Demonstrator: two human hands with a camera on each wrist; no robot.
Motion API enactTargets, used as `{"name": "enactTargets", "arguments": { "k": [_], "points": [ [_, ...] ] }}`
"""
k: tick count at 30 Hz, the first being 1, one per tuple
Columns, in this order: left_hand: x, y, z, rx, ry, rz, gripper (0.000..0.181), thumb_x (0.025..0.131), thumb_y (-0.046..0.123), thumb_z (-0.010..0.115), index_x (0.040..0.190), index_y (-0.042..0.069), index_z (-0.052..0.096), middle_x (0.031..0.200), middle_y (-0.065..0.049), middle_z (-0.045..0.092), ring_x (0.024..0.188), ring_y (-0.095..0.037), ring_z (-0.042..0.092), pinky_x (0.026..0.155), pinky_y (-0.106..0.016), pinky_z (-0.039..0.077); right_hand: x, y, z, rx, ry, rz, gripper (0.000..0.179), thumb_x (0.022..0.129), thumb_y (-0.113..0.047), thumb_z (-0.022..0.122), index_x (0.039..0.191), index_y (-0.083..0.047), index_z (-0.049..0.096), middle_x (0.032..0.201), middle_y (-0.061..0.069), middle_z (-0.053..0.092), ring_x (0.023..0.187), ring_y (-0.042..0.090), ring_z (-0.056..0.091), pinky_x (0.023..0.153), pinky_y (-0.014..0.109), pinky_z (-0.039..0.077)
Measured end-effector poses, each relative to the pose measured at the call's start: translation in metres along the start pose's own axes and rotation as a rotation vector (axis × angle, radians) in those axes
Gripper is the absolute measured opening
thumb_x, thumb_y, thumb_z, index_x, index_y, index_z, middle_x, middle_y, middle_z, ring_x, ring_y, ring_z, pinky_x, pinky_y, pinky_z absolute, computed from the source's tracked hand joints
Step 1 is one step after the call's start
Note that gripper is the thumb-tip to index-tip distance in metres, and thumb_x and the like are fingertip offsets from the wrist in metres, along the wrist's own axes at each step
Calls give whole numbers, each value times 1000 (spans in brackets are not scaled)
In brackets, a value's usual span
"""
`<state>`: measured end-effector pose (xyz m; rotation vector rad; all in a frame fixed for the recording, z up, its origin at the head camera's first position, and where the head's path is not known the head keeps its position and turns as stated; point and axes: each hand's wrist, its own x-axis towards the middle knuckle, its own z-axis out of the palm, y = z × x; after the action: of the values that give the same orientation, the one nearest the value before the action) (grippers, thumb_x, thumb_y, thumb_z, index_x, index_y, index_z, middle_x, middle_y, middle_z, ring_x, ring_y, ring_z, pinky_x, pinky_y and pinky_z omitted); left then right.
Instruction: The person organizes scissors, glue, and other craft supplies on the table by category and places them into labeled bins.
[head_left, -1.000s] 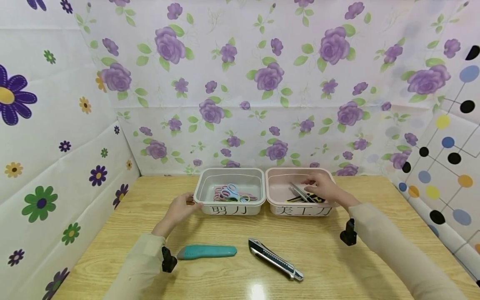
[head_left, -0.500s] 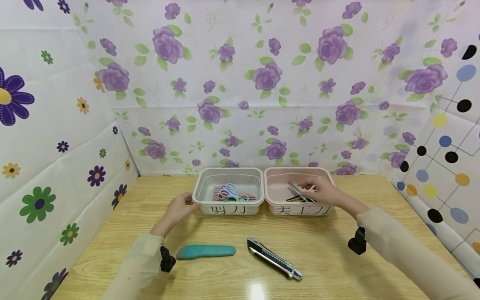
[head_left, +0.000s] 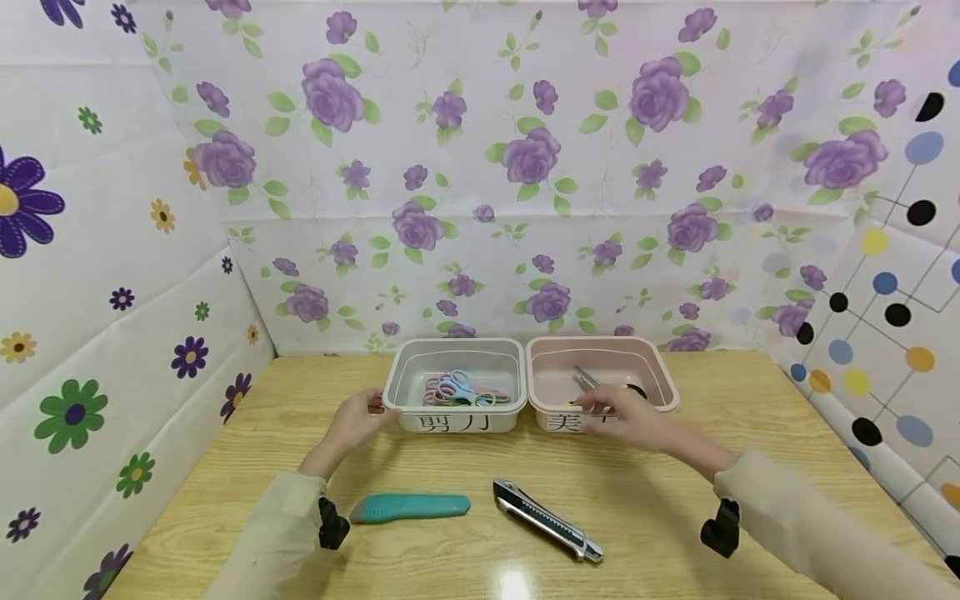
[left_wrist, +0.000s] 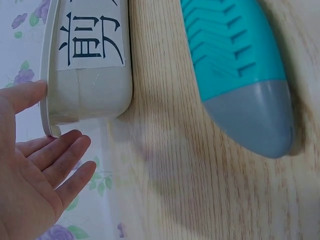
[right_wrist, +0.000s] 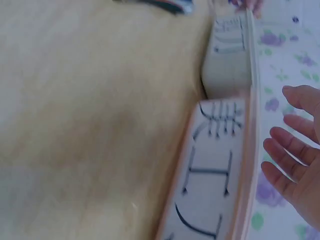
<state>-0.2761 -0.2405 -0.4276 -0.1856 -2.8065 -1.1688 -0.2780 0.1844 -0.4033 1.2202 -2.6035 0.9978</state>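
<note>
At the left front corner of a grey bin (head_left: 408,367), my left hand (head_left: 354,423) rests with the thumb on the rim and the other fingers stretched out beside it. Colourful scissors (head_left: 459,387) lie inside that bin. My right hand (head_left: 626,421) hovers over the front rim of the pink bin (head_left: 660,387), holding nothing, its fingers (right_wrist: 287,150) loosely bent and spread in the right wrist view. Behind it, a silver utility knife (head_left: 583,378) lies in the pink bin, partly hidden by the hand; other items there are mostly covered.
A teal box cutter (head_left: 412,507) lies on the wooden table (head_left: 420,567) in front of the grey bin. To its right is a black and silver utility knife (head_left: 546,520). A flowered cloth wall (head_left: 480,167) stands right behind the bins.
My right hand has come up out of the pink bin, moving left and toward the front rim, so it now covers part of the label. The left hand stays at the grey bin's corner.
</note>
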Motion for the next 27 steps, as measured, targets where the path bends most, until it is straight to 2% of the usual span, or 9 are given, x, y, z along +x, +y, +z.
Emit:
{"name": "enactTargets", "arguments": {
  "k": [4, 9, 13, 22, 27],
  "points": [
    [0, -1, 1, 3, -2, 5, 49, 85, 20, 64, 121, -10, 50, 107, -22, 61, 97, -33, 59, 82, -43, 49, -7, -11, 15, 13, -23, 53, 36, 82, -20, 67, 111, 0, 60, 103, 11, 63, 85, 18, 58, 73, 36, 50],
    [1, -4, 2, 8, -1, 10, 50, 84, 21, 64, 122, -9, 50, 107, -21, 61, 97, -32, 59, 82, -44, 49, -12, -20, 35, 28, -14, 55, 35, 82, -24, 67, 109, -3, 61, 99, 5, 63, 84, 21, 59, 72, 36, 50],
    [1, -4, 2, 3, -1, 14, 50, 84, 21, 64, 122, -9, 50, 107, -21, 61, 97, -33, 59, 82, -44, 49, -14, -28, 48, 43, -9, 70, 36, 80, -24, 68, 108, -2, 61, 96, 5, 62, 82, 22, 59, 70, 36, 50],
    [3, -3, 1, 1, -3, 0, 50, 85, 23, 64, 121, -9, 51, 107, -21, 61, 97, -33, 59, 81, -42, 50, -17, -46, 78, 182, -90, 158, 46, 80, -26, 68, 112, 5, 58, 97, 15, 62, 83, 27, 57, 66, 30, 49],
    [0, -2, 1, -20, 14, 40, 52, 83, 26, 65, 117, -11, 53, 102, -21, 63, 92, -31, 60, 78, -40, 51, -19, -50, 92, 259, -157, 207, 49, 80, -28, 68, 116, 3, 55, 99, 11, 60, 86, 23, 56, 68, 26, 48]
  ]
}}
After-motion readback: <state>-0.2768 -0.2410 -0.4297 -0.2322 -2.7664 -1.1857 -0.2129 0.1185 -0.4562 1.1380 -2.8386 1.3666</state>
